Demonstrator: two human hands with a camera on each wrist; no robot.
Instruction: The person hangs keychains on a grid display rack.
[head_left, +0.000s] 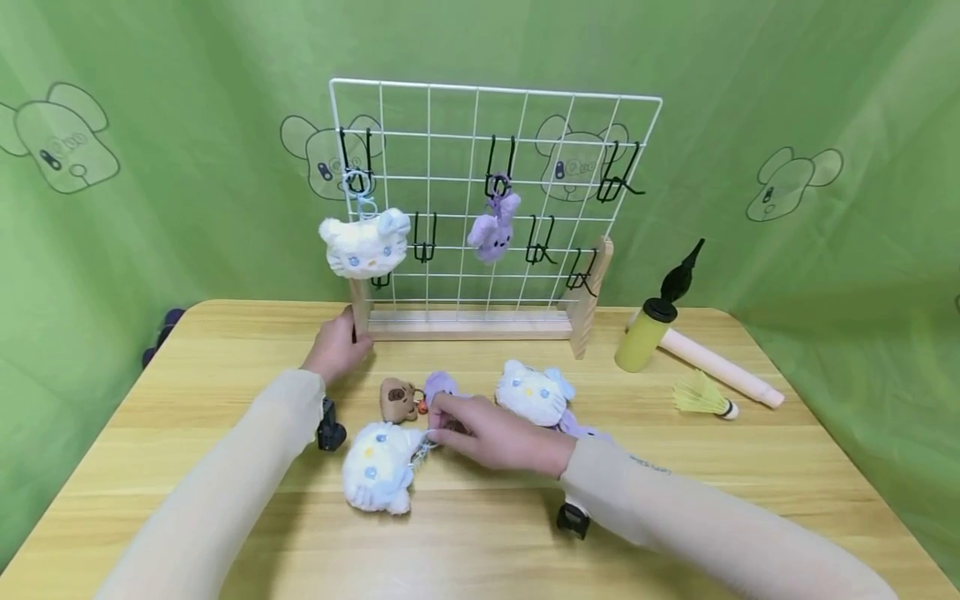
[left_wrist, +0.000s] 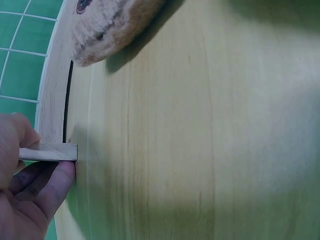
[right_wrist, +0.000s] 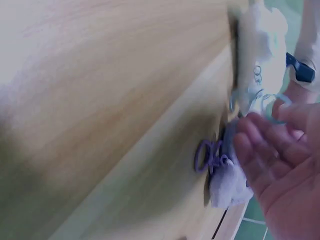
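My left hand grips the wooden foot of a white wire grid rack at its left end. On the table, my right hand pinches the light-blue ring of a white cat-face plush keychain, which lies on the wood. Close to those fingers are a brown plush keychain and a purple plush keychain, partly hidden by the hand. Behind the right wrist lies another white cat plush, with a purple one partly covered by the forearm.
From black hooks on the grid hang a white cat plush and a purple plush; several other hooks bear nothing. At the right are a yellow pump bottle, a pale pink tube and a yellow shuttlecock.
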